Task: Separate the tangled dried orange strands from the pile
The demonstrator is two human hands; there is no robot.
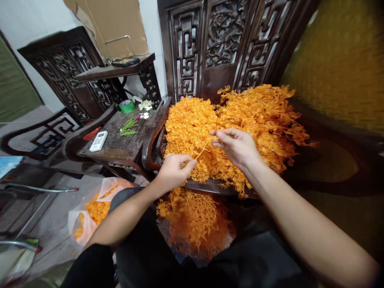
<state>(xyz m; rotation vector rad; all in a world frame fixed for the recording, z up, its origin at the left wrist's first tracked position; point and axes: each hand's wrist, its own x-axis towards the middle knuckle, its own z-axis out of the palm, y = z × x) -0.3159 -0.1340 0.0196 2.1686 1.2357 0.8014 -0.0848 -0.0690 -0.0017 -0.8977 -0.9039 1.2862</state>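
My left hand (175, 170) is closed in a pinch on the lower end of a thin orange plastic flower stem (202, 152), which slants up to the right. Close to the stem's upper end, my right hand (235, 146) has its thumb and fingertips pressed together; whatever is between them is too small to make out. Behind both hands, a big heap of orange artificial flower sprigs (192, 120) covers the seat of a dark carved wooden chair (192, 44). More orange stems (198, 214) lie in a bunch below the seat edge, between the knees.
To the left, a dark wooden side table (117, 140) carries a white remote control (99, 141), green tape (127, 106) and green stems (129, 127). A plastic bag (106, 188) with orange pieces sits on the floor. A phone (126, 62) rests on a higher stand.
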